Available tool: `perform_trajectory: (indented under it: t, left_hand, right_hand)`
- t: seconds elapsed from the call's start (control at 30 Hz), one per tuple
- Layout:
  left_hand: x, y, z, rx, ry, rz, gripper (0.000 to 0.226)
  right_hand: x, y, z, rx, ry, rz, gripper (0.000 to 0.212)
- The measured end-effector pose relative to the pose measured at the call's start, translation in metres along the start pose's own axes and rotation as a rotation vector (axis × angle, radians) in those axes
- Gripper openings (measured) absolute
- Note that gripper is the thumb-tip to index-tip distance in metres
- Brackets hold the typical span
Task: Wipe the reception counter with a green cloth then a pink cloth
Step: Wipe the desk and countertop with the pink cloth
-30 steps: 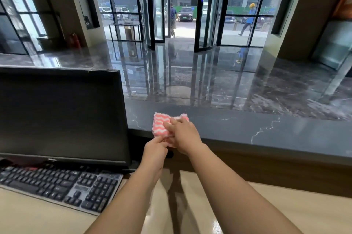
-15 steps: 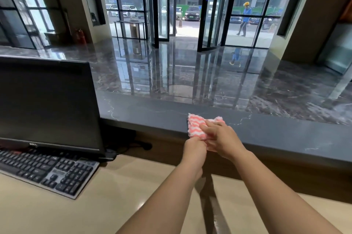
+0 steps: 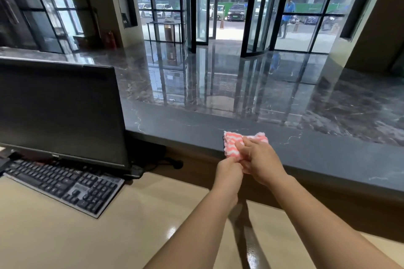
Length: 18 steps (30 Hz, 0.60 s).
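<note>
Fingers [image 3: 244, 145] of the right hand [image 3: 260, 162] are clamped on the pink cloth [image 3: 235, 144], pressing it flat to the near edge of the dark counter [image 3: 328, 155]; this grip suits a sideways wiping stroke. The left hand [image 3: 228, 173] pinches the cloth's lower corner, thumb against fingertips, probably to keep the fold from bunching. No green cloth is in view, so the pink pass is judged to be the one in hand. To the left, a monitor [image 3: 61, 111] and keyboard [image 3: 65, 183] stand on the lower desk [image 3: 109, 236]; the monitor's top edge screens part of the counter and may obstruct leftward reach. Rightward the counter is unobstructed.
</note>
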<state>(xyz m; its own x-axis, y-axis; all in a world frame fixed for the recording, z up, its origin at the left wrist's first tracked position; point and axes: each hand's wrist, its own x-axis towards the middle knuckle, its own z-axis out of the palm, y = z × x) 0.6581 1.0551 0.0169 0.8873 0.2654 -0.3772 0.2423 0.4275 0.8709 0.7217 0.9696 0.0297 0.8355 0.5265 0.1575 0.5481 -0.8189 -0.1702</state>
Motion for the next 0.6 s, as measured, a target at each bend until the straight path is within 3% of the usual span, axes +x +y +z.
perform_trajectory:
  t: [0.1,0.33,0.6]
  left_hand:
    - [0.008,0.016,-0.032,-0.072,0.081,-0.059,0.025]
    - [0.023,0.065,-0.118,-0.12,0.176,0.046,0.031]
    - [0.039,0.09,-0.16,0.032,0.288,0.013,0.024]
  right_hand:
    - [0.018,-0.034,0.005,-0.035,0.012,-0.037,0.041]
    - [0.074,-0.129,0.029,-0.104,0.002,-0.106,0.043]
    - [0.106,-0.171,0.049,-0.11,-0.064,-0.137,0.058]
